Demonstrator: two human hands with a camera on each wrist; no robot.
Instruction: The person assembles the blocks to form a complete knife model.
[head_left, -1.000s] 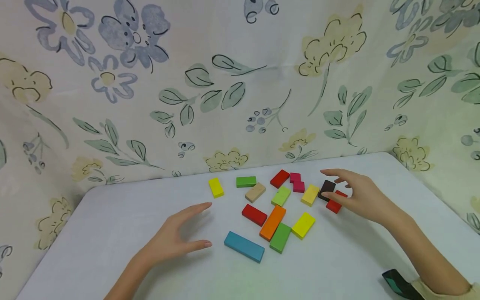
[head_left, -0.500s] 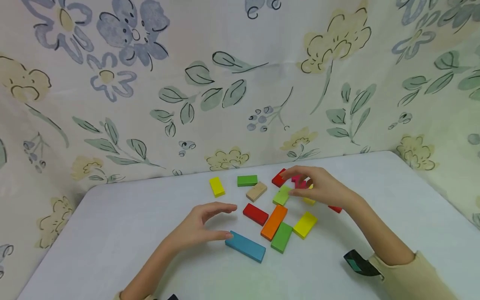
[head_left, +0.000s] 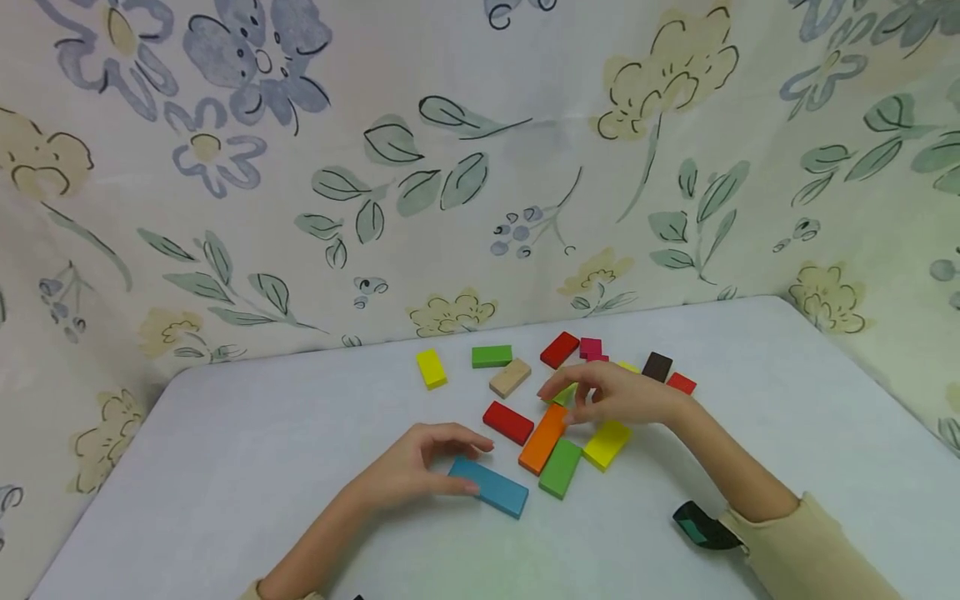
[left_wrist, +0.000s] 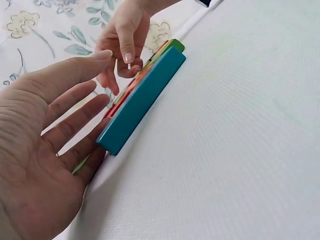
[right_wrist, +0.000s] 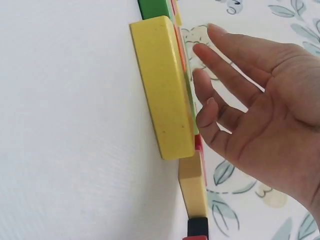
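Observation:
My left hand (head_left: 412, 471) hovers at the left end of a blue rectangular block (head_left: 501, 493), thumb and fingers spread either side of that end. In the left wrist view the fingers are loosely extended beside the blue block (left_wrist: 142, 102), not wrapped round it. Over the middle of the group, my right hand (head_left: 626, 393) has bent fingers above an orange block (head_left: 542, 447) and partly hides a light green block (head_left: 557, 400). The right wrist view shows nothing gripped by the right hand (right_wrist: 265, 100), which is behind a yellow block (right_wrist: 165, 90).
A green block (head_left: 561, 469) lies against the orange one, near a red block (head_left: 508, 422). Farther back are a wooden block (head_left: 510, 378), a dark block (head_left: 657, 367) and several coloured ones. All lie on a white tabletop (head_left: 285, 433) before a floral cloth (head_left: 450, 250).
My right hand has moved left from the dark block, then down toward the orange block. My left hand has moved right, to the blue block. The blocks look unmoved.

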